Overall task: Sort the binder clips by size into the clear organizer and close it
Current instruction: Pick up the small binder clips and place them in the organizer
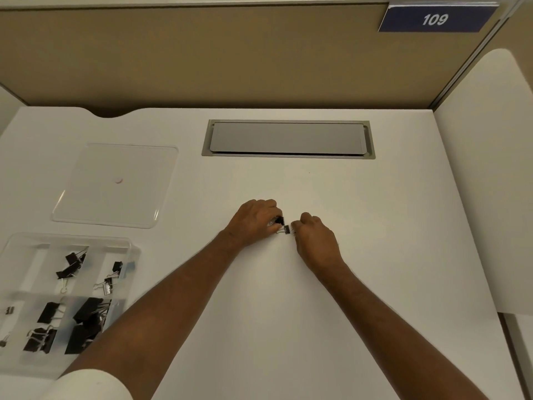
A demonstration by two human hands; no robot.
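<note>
Head view puts your two hands at the middle of the white desk (375, 226), working the last loose binder clips; a small binder clip (287, 229) lies on the desk between your hands, and a second small clip (279, 220) shows black at your left fingertips. Expect these to handle light and stiff, steel bodies with sprung wire handles; they look slick on this smooth top and may skate away if nudged, so take each by the black body or by both wire loops pressed together, not by one loop alone. Your left hand (255, 222) has its fingers curled round the second clip, closed on it; your right hand (315, 235) is curled with its fingertips pinched at the wire end of the clip on the desk, though the exact contact is too small to be sure of. Further out, the clear organizer (69, 295) sits at the near left edge, well apart from your hands, with clips already lying in several compartments, larger ones nearer you and smaller ones behind; its clear lid (115, 184) lies flat on the desk just beyond it, so closing is not yet done. A grey cable hatch (288, 139) sits at the back of the desk, below the partition's 109 sign (435, 19).
</note>
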